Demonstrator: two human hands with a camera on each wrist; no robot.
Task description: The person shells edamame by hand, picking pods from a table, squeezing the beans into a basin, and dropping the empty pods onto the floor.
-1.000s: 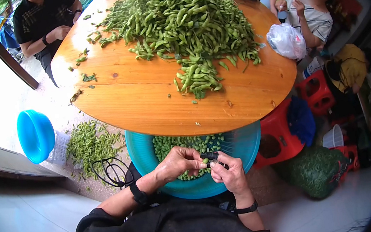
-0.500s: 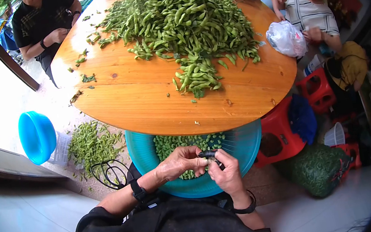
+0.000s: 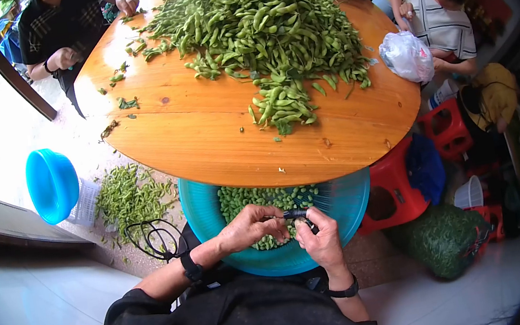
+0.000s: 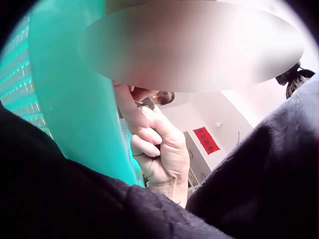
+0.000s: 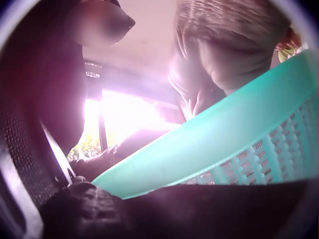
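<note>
In the head view my left hand (image 3: 251, 229) is over the blue-green basin (image 3: 200, 222), its fingers bent, the thumb apart from them and no pod visible between. Facing it, my right hand (image 3: 322, 244) has bent fingers, with black covering (image 3: 295, 214) at the fingertips, close to the left fingertips. Whether the right fingers pinch a pod is too small to tell. Loose green beans (image 3: 233, 201) lie in the basin below. A large heap of green pods (image 3: 259, 21) covers the middle of the wooden table (image 3: 203, 141). The left wrist view shows a curled hand (image 4: 167, 144) beside the basin wall (image 4: 79, 99).
Pods (image 3: 131, 198) lie scattered on the floor at the left, near a blue bowl (image 3: 52, 185) and black cable (image 3: 150, 239). Red stools (image 3: 395, 192) and a full green net bag (image 3: 443, 239) stand at the right. Other people sit around the table; a plastic bag (image 3: 406, 57) lies at its edge.
The left thumb and fingers have parted, and the green bean seen between the hands a second ago no longer shows there. The person at the upper left has reached a hand onto the table.
</note>
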